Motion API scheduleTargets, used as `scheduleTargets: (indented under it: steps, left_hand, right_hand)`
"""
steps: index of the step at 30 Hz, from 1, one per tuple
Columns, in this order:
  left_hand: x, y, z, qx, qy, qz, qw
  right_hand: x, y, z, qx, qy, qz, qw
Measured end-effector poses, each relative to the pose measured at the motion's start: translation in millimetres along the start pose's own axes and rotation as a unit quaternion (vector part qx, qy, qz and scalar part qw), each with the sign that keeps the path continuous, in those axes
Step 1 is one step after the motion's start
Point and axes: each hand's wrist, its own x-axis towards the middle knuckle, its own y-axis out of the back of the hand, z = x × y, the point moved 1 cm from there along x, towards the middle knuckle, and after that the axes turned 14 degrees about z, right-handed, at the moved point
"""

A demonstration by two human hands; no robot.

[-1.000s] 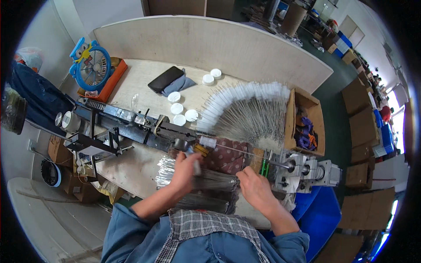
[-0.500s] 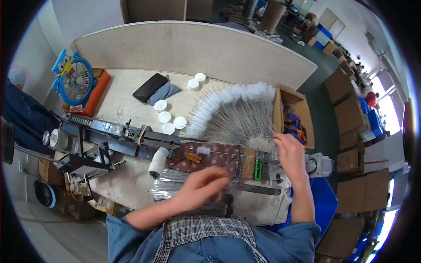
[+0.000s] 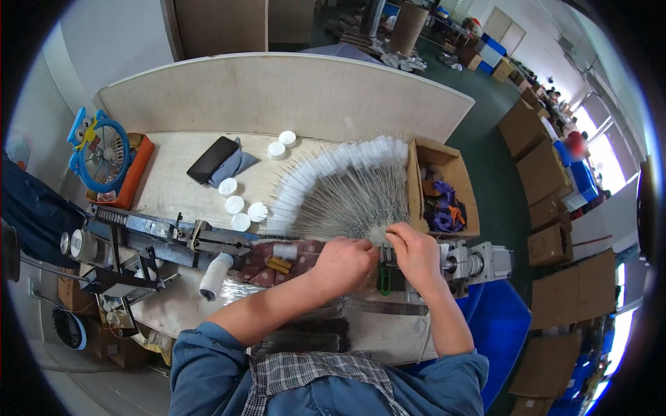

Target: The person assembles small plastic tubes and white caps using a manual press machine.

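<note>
My left hand (image 3: 349, 262) is closed around the thin wire stem of a white-tufted brush, with its palm over the work strip. The brush's white tuft (image 3: 284, 251) lies to the left, on a brown dotted cloth (image 3: 257, 271). Close beside it, my right hand (image 3: 416, 255) has thumb and fingers pinched together in front of the machine's metal chuck end (image 3: 473, 265). What it pinches is too small to make out. A green clip-like part (image 3: 385, 281) shows between the hands. Behind them fan out many wire-stemmed white brushes (image 3: 338, 197).
A cardboard box (image 3: 458, 170) of purple and orange pieces stands right of the fan. White round tubs (image 3: 234, 204), a dark phone (image 3: 212, 159) and a blue fan (image 3: 104, 156) sit farther left. A white thread spool (image 3: 216, 276) stands by the metal rail (image 3: 149, 239).
My left hand has moved right and up onto the wire, its fingers now closed. My right hand has come down and inward from the brush fan, beside the left. The whole view has shifted.
</note>
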Motion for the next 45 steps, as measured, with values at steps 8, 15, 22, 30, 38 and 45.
scheduleTargets:
  steps: [8,15,22,30,38,45]
  left_hand:
    - [9.8,-17.3,-49.2,0.186,0.014,-0.056,0.981]
    - [-106.2,94.6,-10.1,0.02,0.103,0.067,0.992]
    - [-170.3,128.7,-13.3,-0.196,0.543,0.196,0.792]
    - [-135.1,134.0,-21.4,-0.547,0.616,0.295,0.483]
    - [-148.3,102.6,-50.0,-0.035,0.593,0.039,0.803]
    - [-147.1,63.4,-36.3,-0.385,0.587,0.33,0.63]
  right_hand:
    - [4.4,-8.4,2.5,0.129,-0.078,-0.14,0.979]
    - [26.3,-39.2,-48.7,0.176,0.161,-0.189,0.953]
    - [22.8,-110.0,-120.9,0.206,0.19,-0.169,0.945]
    - [17.9,-127.6,-141.8,0.125,0.177,-0.16,0.963]
    - [14.6,-117.1,-133.6,0.123,0.196,-0.137,0.963]
    - [-16.7,-84.3,-101.1,0.21,0.214,-0.075,0.951]
